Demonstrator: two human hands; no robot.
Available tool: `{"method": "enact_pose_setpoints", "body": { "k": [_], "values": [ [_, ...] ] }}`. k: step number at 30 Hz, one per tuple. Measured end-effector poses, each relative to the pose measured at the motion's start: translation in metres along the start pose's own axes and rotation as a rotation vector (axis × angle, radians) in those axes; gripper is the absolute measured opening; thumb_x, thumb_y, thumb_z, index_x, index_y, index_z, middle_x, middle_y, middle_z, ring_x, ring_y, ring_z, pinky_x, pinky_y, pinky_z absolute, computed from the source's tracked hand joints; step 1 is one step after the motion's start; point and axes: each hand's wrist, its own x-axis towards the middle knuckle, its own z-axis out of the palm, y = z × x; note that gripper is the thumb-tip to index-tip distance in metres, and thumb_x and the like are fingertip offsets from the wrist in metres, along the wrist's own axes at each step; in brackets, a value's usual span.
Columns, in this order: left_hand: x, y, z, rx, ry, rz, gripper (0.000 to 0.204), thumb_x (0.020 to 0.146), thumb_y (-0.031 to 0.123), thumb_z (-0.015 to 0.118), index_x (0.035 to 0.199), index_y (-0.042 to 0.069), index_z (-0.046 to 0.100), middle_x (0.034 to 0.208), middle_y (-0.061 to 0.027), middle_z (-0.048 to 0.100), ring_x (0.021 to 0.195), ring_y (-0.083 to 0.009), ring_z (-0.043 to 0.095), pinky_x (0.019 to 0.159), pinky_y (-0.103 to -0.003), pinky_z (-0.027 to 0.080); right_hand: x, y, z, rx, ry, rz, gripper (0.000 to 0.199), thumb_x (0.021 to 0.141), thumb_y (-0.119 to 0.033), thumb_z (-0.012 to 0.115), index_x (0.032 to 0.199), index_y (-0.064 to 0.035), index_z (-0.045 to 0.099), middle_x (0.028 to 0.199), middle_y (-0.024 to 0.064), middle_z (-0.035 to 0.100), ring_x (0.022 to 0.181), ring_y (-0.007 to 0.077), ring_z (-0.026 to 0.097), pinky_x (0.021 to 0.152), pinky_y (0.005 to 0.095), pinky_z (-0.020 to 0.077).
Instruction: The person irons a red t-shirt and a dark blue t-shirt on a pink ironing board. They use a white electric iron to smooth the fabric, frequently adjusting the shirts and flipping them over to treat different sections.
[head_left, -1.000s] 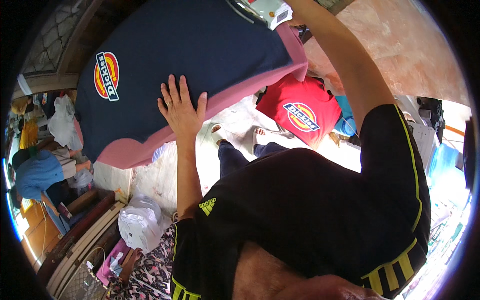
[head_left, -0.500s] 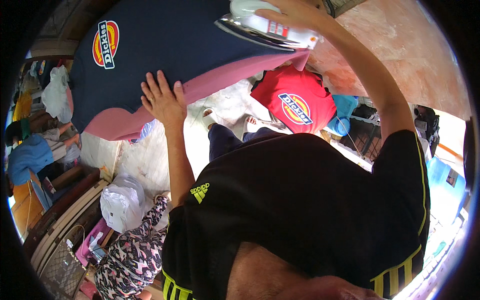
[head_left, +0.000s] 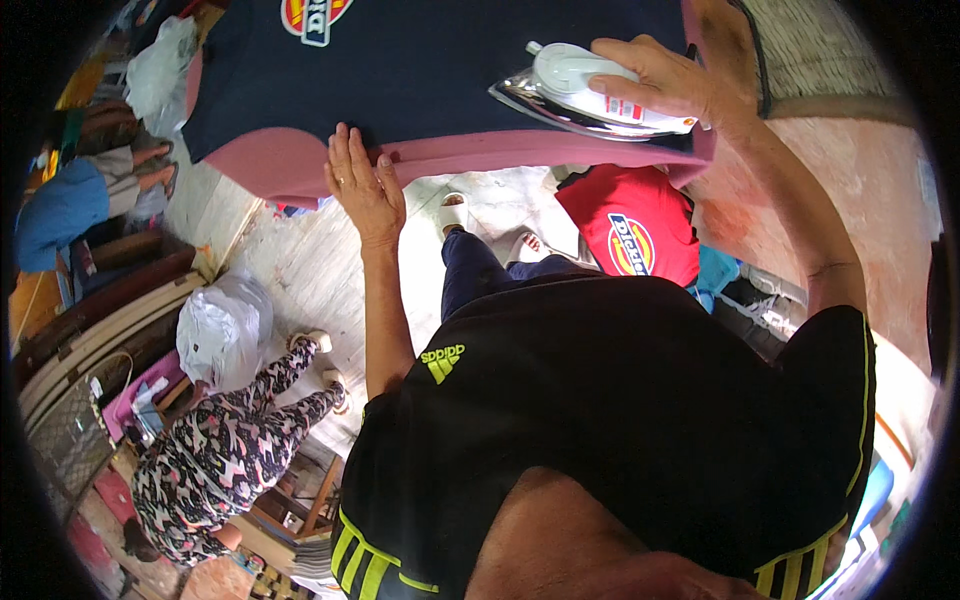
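I see the right hand (head_left: 662,80) clamped on the iron (head_left: 588,100), at the near edge of the dark shirt (head_left: 420,85). Leftward, the left hand (head_left: 370,195) reaches this edge, fingers straight; flat cloth lies between them.

The navy garment (head_left: 420,75) and its badge (head_left: 315,16) are cut off by the top edge; the white iron (head_left: 570,76) is partly covered by the right hand (head_left: 668,80)

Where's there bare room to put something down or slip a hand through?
The dark cloth has a bare stretch between its badge, the left hand and the iron. Pale floor shows between the left forearm and the white bag. Crowded: the cloth's right end, where the right hand holds the iron, and the lower left, around the person in patterned clothes.
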Motion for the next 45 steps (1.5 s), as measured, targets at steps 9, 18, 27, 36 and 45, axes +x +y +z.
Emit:
{"method": "enact_pose_setpoints", "body": {
  "k": [9,18,27,36,45],
  "values": [
    [0.017,-0.019,-0.020,-0.749,0.170,-0.273,0.051,0.103,0.006,0.037,0.153,0.002,0.026,0.153,-0.0181,0.036,0.129,-0.0309,0.052,0.108,-0.041,0.041,0.113,-0.121,0.027,0.113,-0.012,-0.263,0.042,0.095,-0.046,0.057,0.097,-0.0038,0.062,0.075,0.0194,0.067,0.068,0.0323,0.068,0.065,0.0412,0.0530],
    [0.054,-0.046,-0.044,-0.613,0.151,-0.237,0.047,0.102,0.007,0.040,0.148,-0.003,0.033,0.145,-0.0210,0.047,0.128,-0.0321,0.053,0.106,-0.040,0.041,0.128,-0.130,0.048,0.325,0.384,-0.028,0.035,0.099,-0.035,0.059,0.099,-0.0002,0.056,0.079,0.0243,0.064,0.063,0.0355,0.065,0.062,0.0420,0.0492],
    [0.125,-0.009,0.002,-0.200,-0.188,0.110,0.060,0.093,0.028,0.059,0.142,-0.003,0.042,0.149,-0.0254,0.040,0.139,-0.0447,0.034,0.111,-0.054,0.028,0.251,-0.067,-0.013,0.218,0.730,0.172,0.047,0.098,-0.041,0.054,0.108,0.0044,0.058,0.080,0.0215,0.068,0.065,0.0282,0.070,0.063,0.0386,0.0544],
    [0.127,0.029,0.032,0.000,-0.487,0.312,0.080,0.091,0.055,0.057,0.150,0.007,0.035,0.158,-0.0250,0.021,0.146,-0.0488,0.017,0.110,-0.067,0.017,0.270,0.048,-0.105,-0.050,0.766,0.288,0.046,0.097,-0.040,0.049,0.118,0.0005,0.057,0.098,0.0318,0.066,0.090,0.0476,0.066,0.083,0.0532,0.0514],
    [0.123,0.029,0.038,0.057,-0.474,0.365,0.075,0.095,0.056,0.049,0.151,0.009,0.033,0.159,-0.0248,0.020,0.147,-0.0475,0.015,0.110,-0.066,0.016,0.139,0.132,-0.109,0.029,0.790,0.749,0.052,0.097,-0.044,0.049,0.120,0.0021,0.060,0.096,0.0311,0.067,0.091,0.0422,0.068,0.085,0.0495,0.0529]
  ]
}}
